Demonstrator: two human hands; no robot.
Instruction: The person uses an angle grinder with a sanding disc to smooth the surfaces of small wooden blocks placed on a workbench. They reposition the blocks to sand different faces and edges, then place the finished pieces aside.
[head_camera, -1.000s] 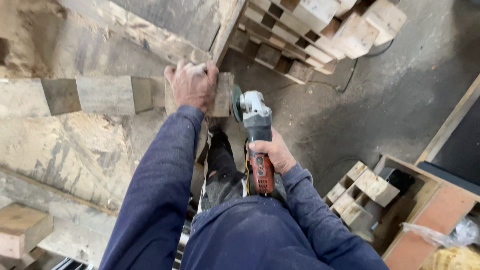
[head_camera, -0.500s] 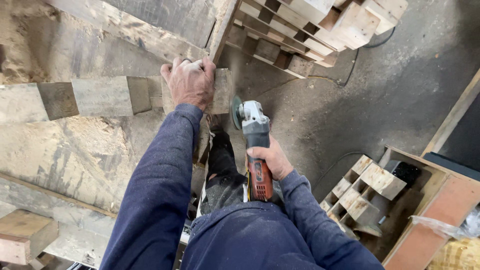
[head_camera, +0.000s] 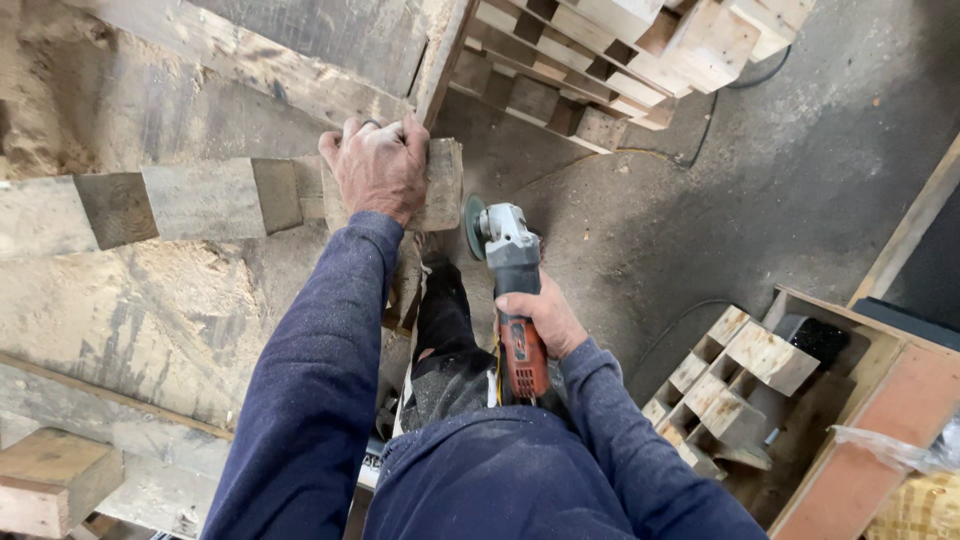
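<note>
My left hand (head_camera: 378, 165) presses down flat on the end block of a worn wooden pallet (head_camera: 200, 200), fingers curled over its far edge. My right hand (head_camera: 537, 318) grips the red and grey handle of an angle grinder (head_camera: 510, 270). The grinder's disc (head_camera: 472, 228) stands just right of the pallet block, close to its end face. Whether the disc touches the wood cannot be told. My blue sleeves and dark trouser leg fill the lower middle.
Sawdust lies over the pallet boards (head_camera: 190, 290) at left. A stack of pallets (head_camera: 620, 60) stands at the top. A small pallet piece (head_camera: 730, 385) and a wooden crate edge (head_camera: 880, 420) sit at lower right on the concrete floor. A cable (head_camera: 700, 130) runs across the floor.
The view has shifted slightly. The grinder has drawn a little nearer to the block's end. My left hand stays on the block.
</note>
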